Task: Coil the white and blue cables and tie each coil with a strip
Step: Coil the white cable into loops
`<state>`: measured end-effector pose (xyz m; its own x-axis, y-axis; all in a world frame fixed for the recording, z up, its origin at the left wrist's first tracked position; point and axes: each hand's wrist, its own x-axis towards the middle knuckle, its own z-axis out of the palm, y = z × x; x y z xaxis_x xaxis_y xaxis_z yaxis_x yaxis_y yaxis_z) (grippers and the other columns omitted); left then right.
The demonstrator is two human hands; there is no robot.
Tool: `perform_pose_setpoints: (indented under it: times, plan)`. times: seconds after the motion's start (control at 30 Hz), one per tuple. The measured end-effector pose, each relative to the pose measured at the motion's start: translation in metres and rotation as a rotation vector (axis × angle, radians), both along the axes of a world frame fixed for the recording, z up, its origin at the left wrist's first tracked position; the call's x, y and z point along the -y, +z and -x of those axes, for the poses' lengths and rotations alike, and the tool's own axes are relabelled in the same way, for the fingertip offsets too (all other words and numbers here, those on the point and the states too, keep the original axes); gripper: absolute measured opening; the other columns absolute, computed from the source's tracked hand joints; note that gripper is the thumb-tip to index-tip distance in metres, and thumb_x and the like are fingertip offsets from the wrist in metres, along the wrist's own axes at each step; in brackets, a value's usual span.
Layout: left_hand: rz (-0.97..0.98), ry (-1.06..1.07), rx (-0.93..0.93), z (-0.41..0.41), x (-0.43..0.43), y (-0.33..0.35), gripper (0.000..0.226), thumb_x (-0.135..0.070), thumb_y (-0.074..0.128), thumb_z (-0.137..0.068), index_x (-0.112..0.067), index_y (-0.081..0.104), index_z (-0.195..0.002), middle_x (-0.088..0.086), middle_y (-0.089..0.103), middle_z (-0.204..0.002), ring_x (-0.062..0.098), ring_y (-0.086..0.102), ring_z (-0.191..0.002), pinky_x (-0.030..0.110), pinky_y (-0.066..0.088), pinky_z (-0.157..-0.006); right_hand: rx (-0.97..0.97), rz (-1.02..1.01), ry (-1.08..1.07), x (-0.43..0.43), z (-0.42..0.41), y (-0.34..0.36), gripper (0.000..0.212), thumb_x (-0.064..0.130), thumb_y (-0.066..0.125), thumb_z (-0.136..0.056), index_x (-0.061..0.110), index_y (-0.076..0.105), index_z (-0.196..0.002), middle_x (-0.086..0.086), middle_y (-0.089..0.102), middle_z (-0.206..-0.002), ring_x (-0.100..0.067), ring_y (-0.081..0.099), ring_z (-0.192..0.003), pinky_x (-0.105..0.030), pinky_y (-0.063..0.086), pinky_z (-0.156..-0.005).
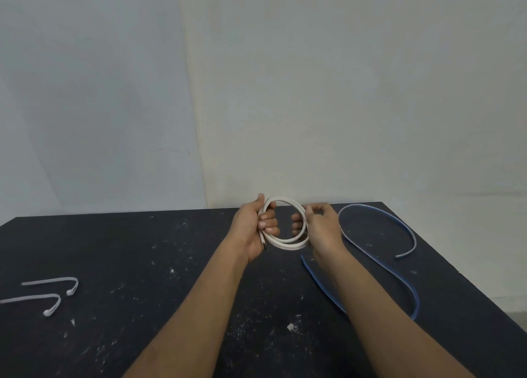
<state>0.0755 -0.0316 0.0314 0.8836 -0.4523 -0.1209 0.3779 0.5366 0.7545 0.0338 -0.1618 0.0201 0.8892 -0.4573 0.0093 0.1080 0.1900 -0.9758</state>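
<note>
The white cable (pixel 288 242) is wound into a small round coil held upright above the black table (pixel 171 249). My left hand (pixel 253 226) grips the coil's left side, with the cable ends sticking out above and below the fist. My right hand (pixel 322 223) pinches the coil's right side. The blue cable (pixel 399 275) lies loose in an S-shaped curve on the table to the right, partly hidden under my right forearm. Two white strips (pixel 54 282) (pixel 37 302), each bent into a hook shape, lie at the table's far left.
A pale wall stands right behind the table's back edge. The table's right edge runs diagonally close to the blue cable. White specks and a small white crumb (pixel 290 326) dot the dark tabletop.
</note>
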Motion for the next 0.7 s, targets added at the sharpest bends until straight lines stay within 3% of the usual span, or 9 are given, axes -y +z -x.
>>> perform_pose_setpoints:
  times: [0.1, 0.2, 0.33, 0.43, 0.53, 0.6, 0.7]
  plan:
    - [-0.018, -0.019, 0.004, -0.001, -0.001, 0.000, 0.039, -0.032, 0.039, -0.103, -0.007, 0.051, -0.077, -0.006, 0.027, -0.044, 0.004, 0.022, -0.031, 0.017, 0.020, -0.033, -0.027, -0.082, 0.051, 0.000, -0.001, 0.000, 0.017, 0.008, 0.036, -0.104, 0.012, 0.050, -0.094, -0.007, 0.054, -0.066, -0.016, 0.049, -0.047, -0.029, 0.046, -0.046]
    - [-0.025, -0.040, 0.002, 0.001, 0.001, -0.001, 0.040, -0.032, 0.038, -0.104, -0.007, 0.051, -0.076, -0.006, 0.026, -0.044, 0.004, 0.020, -0.031, 0.017, 0.017, -0.033, 0.001, -0.391, 0.071, -0.003, -0.004, 0.000, 0.025, 0.005, 0.026, -0.104, 0.012, 0.047, -0.092, -0.004, 0.039, -0.061, -0.010, 0.029, -0.039, -0.022, 0.029, -0.037]
    - [0.027, -0.070, 0.002, 0.004, 0.004, -0.004, 0.041, -0.033, 0.038, -0.103, -0.008, 0.049, -0.073, -0.006, 0.025, -0.043, 0.004, 0.020, -0.031, 0.018, 0.018, -0.033, 0.060, -0.711, -0.009, 0.000, -0.007, 0.007, 0.026, -0.001, 0.023, -0.097, 0.013, 0.042, -0.087, -0.003, 0.034, -0.057, -0.008, 0.022, -0.033, -0.018, 0.019, -0.031]
    - [0.039, 0.018, 0.065, 0.002, 0.004, -0.003, 0.042, -0.033, 0.038, -0.104, -0.008, 0.049, -0.072, -0.007, 0.025, -0.041, 0.004, 0.020, -0.030, 0.018, 0.019, -0.032, 0.059, -0.673, 0.046, 0.000, -0.008, 0.010, 0.023, 0.003, 0.029, -0.100, 0.013, 0.044, -0.086, -0.001, 0.035, -0.054, -0.008, 0.026, -0.033, -0.019, 0.031, -0.035]
    - [0.124, 0.134, 0.038, -0.002, 0.004, -0.001, 0.043, -0.034, 0.037, -0.104, -0.008, 0.049, -0.072, -0.007, 0.025, -0.041, 0.005, 0.021, -0.030, 0.018, 0.021, -0.032, 0.061, -0.650, 0.189, -0.012, -0.004, 0.006, 0.019, 0.026, 0.040, -0.105, 0.014, 0.051, -0.095, 0.003, 0.035, -0.049, -0.010, 0.034, -0.036, -0.026, 0.044, -0.046]
    - [0.186, 0.128, -0.009, -0.002, 0.005, -0.001, 0.042, -0.034, 0.037, -0.104, -0.008, 0.049, -0.072, -0.006, 0.026, -0.042, 0.005, 0.022, -0.031, 0.018, 0.023, -0.032, 0.091, -0.757, 0.196, -0.017, -0.003, 0.007, 0.023, 0.033, 0.040, -0.105, 0.014, 0.051, -0.096, 0.004, 0.031, -0.046, -0.008, 0.028, -0.033, -0.020, 0.035, -0.037]
    - [0.238, 0.067, -0.054, 0.003, 0.006, -0.002, 0.038, -0.029, 0.038, -0.103, -0.007, 0.049, -0.074, -0.006, 0.028, -0.042, 0.006, 0.024, -0.030, 0.018, 0.025, -0.032, 0.118, -0.819, 0.090, -0.014, -0.003, 0.013, 0.023, 0.027, 0.038, -0.106, 0.015, 0.049, -0.090, 0.005, 0.026, -0.042, -0.006, 0.019, -0.029, -0.016, 0.017, -0.029]
